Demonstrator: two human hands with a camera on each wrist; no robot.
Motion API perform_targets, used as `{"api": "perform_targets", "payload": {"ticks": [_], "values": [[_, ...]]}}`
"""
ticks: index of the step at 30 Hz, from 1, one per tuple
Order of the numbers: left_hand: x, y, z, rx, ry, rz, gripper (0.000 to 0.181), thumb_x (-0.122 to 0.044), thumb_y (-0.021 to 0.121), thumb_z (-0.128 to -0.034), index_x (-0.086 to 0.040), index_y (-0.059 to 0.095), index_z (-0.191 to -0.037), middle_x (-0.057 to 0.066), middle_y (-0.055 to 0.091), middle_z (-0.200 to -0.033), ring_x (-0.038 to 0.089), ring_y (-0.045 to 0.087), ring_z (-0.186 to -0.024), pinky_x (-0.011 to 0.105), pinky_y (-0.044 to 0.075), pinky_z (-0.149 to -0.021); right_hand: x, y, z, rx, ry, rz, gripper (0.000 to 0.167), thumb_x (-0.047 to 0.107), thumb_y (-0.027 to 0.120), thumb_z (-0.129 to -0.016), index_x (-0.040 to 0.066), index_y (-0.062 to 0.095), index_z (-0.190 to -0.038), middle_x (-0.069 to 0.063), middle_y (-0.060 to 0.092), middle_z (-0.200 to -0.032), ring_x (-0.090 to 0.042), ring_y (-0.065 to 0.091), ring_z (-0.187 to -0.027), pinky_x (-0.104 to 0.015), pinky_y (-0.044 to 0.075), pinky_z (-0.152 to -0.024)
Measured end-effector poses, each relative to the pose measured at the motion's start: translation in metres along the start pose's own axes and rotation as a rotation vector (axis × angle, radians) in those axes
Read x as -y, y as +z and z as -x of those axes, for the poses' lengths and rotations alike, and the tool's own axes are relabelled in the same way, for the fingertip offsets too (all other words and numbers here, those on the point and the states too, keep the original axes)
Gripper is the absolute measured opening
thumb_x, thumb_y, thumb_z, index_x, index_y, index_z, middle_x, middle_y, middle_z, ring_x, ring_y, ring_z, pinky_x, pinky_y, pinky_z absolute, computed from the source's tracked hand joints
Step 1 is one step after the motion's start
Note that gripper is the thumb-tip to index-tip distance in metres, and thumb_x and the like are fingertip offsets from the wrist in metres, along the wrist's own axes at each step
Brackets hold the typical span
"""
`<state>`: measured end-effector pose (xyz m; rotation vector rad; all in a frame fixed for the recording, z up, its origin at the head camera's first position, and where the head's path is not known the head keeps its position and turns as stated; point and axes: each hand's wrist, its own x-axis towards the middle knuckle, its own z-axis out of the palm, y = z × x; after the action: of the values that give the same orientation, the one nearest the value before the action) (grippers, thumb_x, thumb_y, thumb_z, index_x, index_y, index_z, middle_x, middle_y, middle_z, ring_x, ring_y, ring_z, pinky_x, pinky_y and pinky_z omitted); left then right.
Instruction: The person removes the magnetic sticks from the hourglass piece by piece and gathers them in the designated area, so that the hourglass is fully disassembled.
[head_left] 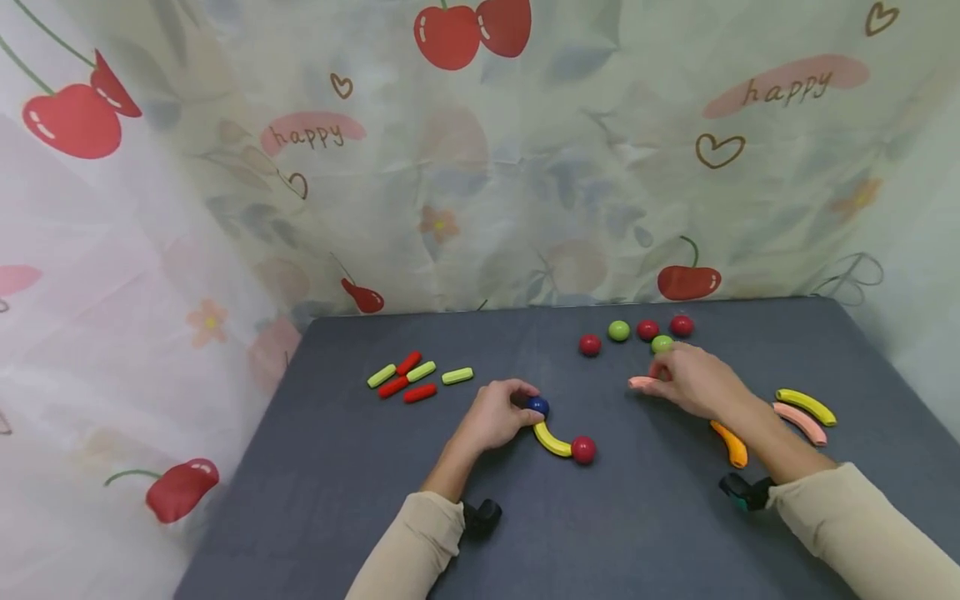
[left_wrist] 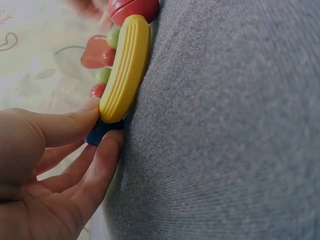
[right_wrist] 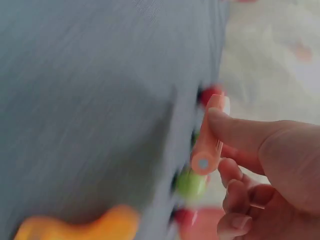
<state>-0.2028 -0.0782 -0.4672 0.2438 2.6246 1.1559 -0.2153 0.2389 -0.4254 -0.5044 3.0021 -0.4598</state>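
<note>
My left hand (head_left: 495,414) pinches a blue ball (head_left: 538,406) between thumb and fingers. One end of a yellow curved rod (head_left: 552,442) meets that ball, and a red ball (head_left: 583,450) sits at its other end. In the left wrist view the yellow rod (left_wrist: 127,70) shows ridges along its side; the fingers partly cover the blue ball (left_wrist: 100,134). Over the right half of the table, my right hand (head_left: 697,379) holds a pink curved rod (head_left: 641,382) by thumb and fingers. Its round end has a pale center in the right wrist view, where the pink rod (right_wrist: 206,145) points upward.
Red balls (head_left: 590,345) and green balls (head_left: 618,331) line the back of the dark table (head_left: 315,517). Short red and light green sticks (head_left: 457,376) lie at left. An orange rod (head_left: 730,444), a yellow rod (head_left: 806,407) and another pink rod (head_left: 800,423) lie around the right forearm.
</note>
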Motion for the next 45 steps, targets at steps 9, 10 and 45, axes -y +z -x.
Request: {"api": "perform_targets", "payload": {"ticks": [9,10,45], "values": [[0.001,0.001,0.001,-0.010,0.003,0.001,0.031,-0.028,0.081,-0.0892,-0.021,0.074,-0.118,0.000,0.073,-0.117,0.009,0.064,-0.082,0.029,0.054,-0.077,-0.057,-0.004,0.031,0.031,0.154,0.006,0.042,0.046,0.069,-0.095,0.004,0.076,-0.093,-0.005,0.060,-0.079,-0.018,0.052,-0.072,-0.028,0.042,-0.060],[0.001,0.001,0.001,-0.011,0.004,0.002,0.031,-0.028,0.081,-0.0892,-0.021,0.074,-0.118,0.000,0.073,-0.117,0.010,0.064,-0.082,0.030,0.054,-0.077,-0.057,-0.003,0.031,0.039,0.163,0.007,0.042,0.046,0.069,-0.095,0.004,0.075,-0.094,-0.006,0.061,-0.080,-0.018,0.052,-0.072,-0.029,0.042,-0.060],[-0.003,0.003,-0.001,0.000,-0.034,0.029,0.030,-0.027,0.077,-0.0920,-0.021,0.072,-0.121,-0.003,0.074,-0.109,0.007,0.064,-0.077,0.026,0.051,-0.071,0.040,0.032,-0.018,-0.079,-0.028,-0.190,0.027,0.017,0.069,-0.091,0.002,0.065,-0.113,-0.013,0.062,-0.103,-0.023,0.056,-0.089,-0.039,0.051,-0.078]]}}
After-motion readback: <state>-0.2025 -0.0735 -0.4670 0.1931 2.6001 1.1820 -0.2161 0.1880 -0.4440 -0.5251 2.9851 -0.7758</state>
